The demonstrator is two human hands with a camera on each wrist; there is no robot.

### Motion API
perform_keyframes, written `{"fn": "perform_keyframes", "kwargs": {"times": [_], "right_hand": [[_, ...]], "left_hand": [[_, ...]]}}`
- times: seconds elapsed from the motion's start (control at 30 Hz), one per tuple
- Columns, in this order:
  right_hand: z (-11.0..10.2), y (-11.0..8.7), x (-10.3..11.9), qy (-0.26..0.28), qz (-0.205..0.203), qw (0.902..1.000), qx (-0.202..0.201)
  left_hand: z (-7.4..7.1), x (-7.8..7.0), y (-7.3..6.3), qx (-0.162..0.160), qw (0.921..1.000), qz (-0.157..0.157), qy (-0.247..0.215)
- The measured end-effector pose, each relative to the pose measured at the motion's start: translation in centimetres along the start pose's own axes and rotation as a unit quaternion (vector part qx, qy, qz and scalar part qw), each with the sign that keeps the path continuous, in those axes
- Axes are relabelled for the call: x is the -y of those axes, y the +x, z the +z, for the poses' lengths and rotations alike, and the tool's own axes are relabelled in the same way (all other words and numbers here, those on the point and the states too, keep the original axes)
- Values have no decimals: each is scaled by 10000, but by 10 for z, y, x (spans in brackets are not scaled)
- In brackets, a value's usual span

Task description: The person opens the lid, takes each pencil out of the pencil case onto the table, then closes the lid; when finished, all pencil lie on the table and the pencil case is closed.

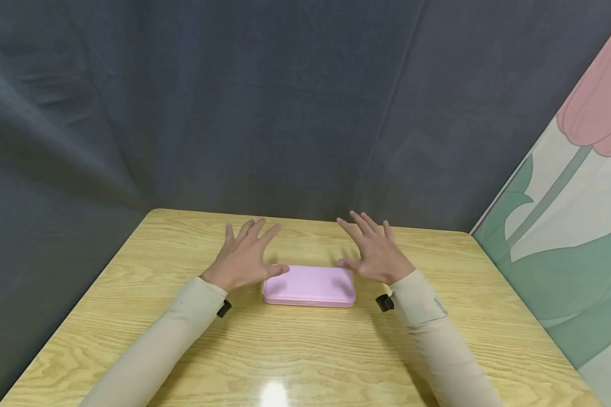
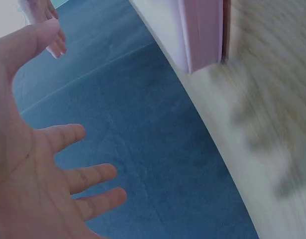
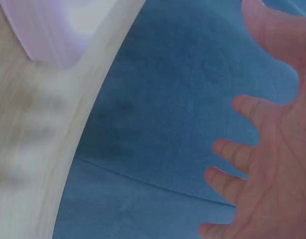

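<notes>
A closed pink case point(image 1: 309, 285), flat and oblong with rounded corners, lies on the wooden table point(image 1: 305, 350). My left hand point(image 1: 246, 260) hovers by its left end, fingers spread and thumb overlapping the case's back left corner in the head view. Over the right end, my right hand point(image 1: 379, 254) is held the same way, fingers fanned out. Both palms hold nothing. The left wrist view shows the left palm point(image 2: 28, 169) apart from the end of the case point(image 2: 202, 35). In the right wrist view the right palm point(image 3: 279, 164) is likewise apart from the case.
A dark blue-grey curtain point(image 1: 285, 113) hangs along the table's back edge and left side. On the right stands a panel point(image 1: 565, 237) printed with a pink tulip and green leaves. Black wrist cameras show under both cuffs.
</notes>
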State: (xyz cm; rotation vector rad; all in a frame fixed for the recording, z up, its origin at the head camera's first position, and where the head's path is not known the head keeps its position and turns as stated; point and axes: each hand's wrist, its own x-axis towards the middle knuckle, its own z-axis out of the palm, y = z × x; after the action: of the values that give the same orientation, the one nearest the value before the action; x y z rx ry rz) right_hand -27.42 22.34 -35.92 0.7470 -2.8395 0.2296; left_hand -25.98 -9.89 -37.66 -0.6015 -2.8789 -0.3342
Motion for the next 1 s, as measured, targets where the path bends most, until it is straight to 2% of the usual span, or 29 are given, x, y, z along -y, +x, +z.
{"fn": "perform_keyframes", "kwargs": {"times": [0.53, 0.83, 1.0], "right_hand": [[27, -4, 17, -119, -259, 9991, 320], [42, -5, 30, -189, -479, 9969, 600], [51, -8, 34, 54, -640, 9952, 739]], "left_hand": [[13, -14, -2, 337, 9992, 192, 60], [20, -21, -4, 660, 9976, 165, -117], [24, -23, -6, 783, 9962, 219, -322]]}}
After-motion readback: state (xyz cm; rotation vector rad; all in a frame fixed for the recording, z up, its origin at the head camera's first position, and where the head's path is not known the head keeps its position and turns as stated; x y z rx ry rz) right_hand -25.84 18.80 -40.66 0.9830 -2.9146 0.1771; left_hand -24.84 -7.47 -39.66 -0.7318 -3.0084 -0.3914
